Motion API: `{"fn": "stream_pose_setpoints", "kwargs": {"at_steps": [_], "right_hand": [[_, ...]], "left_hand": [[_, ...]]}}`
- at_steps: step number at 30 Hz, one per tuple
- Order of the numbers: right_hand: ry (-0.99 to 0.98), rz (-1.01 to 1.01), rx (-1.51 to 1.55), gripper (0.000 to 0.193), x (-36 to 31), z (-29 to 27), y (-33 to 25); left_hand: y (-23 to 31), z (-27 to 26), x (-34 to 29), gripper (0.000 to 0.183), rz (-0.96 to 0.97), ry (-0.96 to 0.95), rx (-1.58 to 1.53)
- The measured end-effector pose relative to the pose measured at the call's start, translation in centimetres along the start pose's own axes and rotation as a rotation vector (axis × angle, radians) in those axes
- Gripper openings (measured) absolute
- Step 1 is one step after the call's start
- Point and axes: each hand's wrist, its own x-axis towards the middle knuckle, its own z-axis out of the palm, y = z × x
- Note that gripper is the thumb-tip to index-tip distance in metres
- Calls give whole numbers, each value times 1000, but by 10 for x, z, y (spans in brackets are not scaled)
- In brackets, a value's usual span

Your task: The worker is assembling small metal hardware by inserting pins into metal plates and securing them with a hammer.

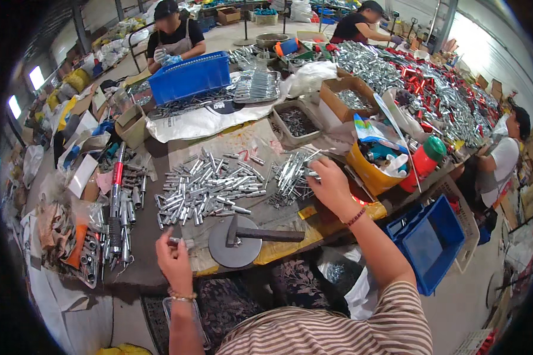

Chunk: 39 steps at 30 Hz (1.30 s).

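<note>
Near the table's front edge, my left hand [175,260] is closed round a short silver metal tube [182,241]. Off to the right, my right hand [330,182] bends over the edge of a pile of thin metal rods [291,176]; its fingers are pinched, and what lies between them is too small to make out. A larger pile of silver metal tubes [210,188] spreads over the board between my hands. Closer to me sits a round grey metal disc [246,251], with a hammer [266,234] lying across it, head on the disc and dark handle pointing right.
Tools and metal shafts [117,219] crowd the left side. Behind the piles stand a grey tray [314,135], a cardboard box [331,97] and a blue crate [189,77]. A yellow container [367,174] and red bottle [420,165] flank my right arm. Other people work around the table.
</note>
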Motion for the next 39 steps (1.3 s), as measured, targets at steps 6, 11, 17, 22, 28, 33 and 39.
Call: {"fn": "stream_pose_setpoints", "kwargs": {"at_steps": [6,11,17,22,28,33,39], "right_hand": [[-172,-188,-46,28,55,43,22],[-311,-209,-124,28,51,49,31],[-194,-234,-248,15,10,20,1],[-236,-227,-153,14,8,0,-22],[-165,-60,-130,20,60,52,-25],[-360,171,-249,37,92,98,-17],[-280,164,-186,36,86,117,-8]], "left_hand": [[11,17,-6,33,237,135,310],[10,14,-4,33,207,161,279],[11,17,-4,33,199,136,314],[10,18,-4,37,175,152,287],[13,13,-5,38,109,178,222],[0,16,-6,39,171,166,271],[9,17,-8,41,124,201,279]]}}
